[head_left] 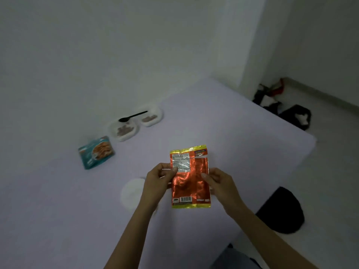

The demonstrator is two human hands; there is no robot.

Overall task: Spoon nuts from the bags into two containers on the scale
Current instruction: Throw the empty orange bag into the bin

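An orange foil nut bag (189,177) with yellow ends is held upright above the pale table (58,210), back label facing me. My left hand (159,181) pinches its left edge and my right hand (219,183) pinches its right edge. Its top right shows a small tear. A round white scale (131,192) lies on the table just left of my left hand, partly hidden by it. Two white containers (124,130) (150,117) holding brown nuts sit far back by the wall, with a black spoon (132,116) lying across them. A teal nut bag (96,152) lies left of them.
The table's right edge runs diagonally close to my right arm. A dark round object (281,210) sits on the floor beyond that edge. Dark bags and clutter (281,105) lie in the far right corner. A white wall borders the table's back.
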